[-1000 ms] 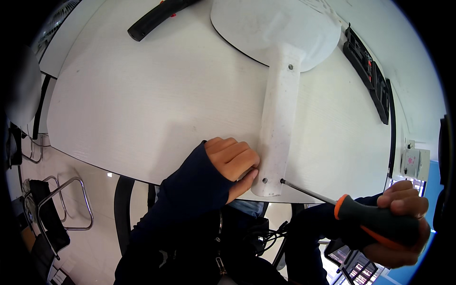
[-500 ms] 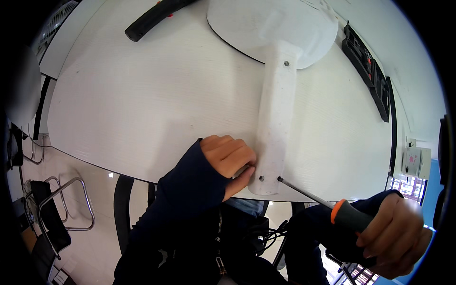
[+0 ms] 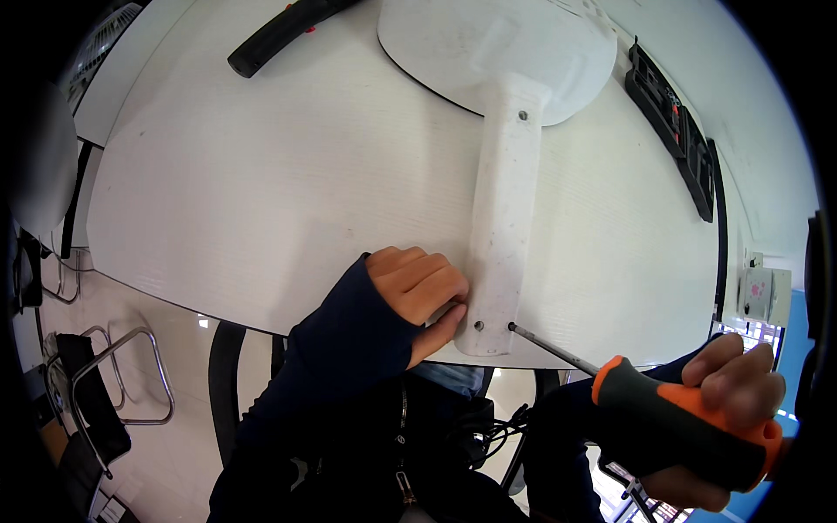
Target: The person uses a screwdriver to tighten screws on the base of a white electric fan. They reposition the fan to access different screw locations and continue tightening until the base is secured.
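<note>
A long white plastic handle (image 3: 504,218) runs toward me from a broad, rounded white body (image 3: 497,52). Curled against the handle's left side near its close end is my left hand (image 3: 418,292), thumb and fingers pressed to it; the fingertips are hidden. A screwdriver (image 3: 671,418) with a dark and orange grip lies in my right hand (image 3: 737,383), fingers over the top and thumb below. Its tip meets a hole on the right side of the handle's near end. One recessed hole shows beside it and another at the far end.
A black handle-shaped tool (image 3: 275,39) with a red button lies at the far left of the white table (image 3: 244,183). An open black tool case (image 3: 671,122) stands along the right edge. Chairs (image 3: 131,375) are on the floor to the left. Dark cables (image 3: 497,431) hang below the table's front edge.
My right hand has shifted its hold, fingers further back, so more of the screwdriver's grip shows. The tip stays at the same hole, and my left hand has stayed in place.
</note>
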The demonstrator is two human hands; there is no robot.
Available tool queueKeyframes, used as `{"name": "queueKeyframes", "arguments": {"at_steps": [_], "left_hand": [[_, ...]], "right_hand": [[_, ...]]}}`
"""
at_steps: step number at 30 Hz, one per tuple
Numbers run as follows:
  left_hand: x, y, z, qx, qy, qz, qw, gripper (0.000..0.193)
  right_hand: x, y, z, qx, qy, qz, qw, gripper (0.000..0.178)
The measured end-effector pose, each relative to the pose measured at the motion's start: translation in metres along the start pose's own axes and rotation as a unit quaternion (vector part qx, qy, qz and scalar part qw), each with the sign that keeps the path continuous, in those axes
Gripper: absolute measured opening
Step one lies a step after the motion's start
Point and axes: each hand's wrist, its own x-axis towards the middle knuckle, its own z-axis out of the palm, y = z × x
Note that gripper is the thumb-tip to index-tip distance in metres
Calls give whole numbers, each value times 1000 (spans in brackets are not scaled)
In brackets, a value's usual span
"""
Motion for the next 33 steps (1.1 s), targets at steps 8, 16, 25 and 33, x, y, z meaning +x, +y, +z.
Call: {"name": "queueKeyframes", "arguments": {"at_steps": [8,16,25,33], "left_hand": [[0,-2,0,-12,7,6,1000,16],[0,-3,1,-5,12,22,1000,12],[2,-2,2,-5,22,34,999,13],[0,-4,2,7,18,30,999,13]], "right_hand": [[9,-2,11,54,-74,-45,995,47],[15,-12,12,-20,-123,58,991,49],[5,0,-3,-126,-87,36,987,58],[32,-3,-24,23,-262,87,961,42]]}}
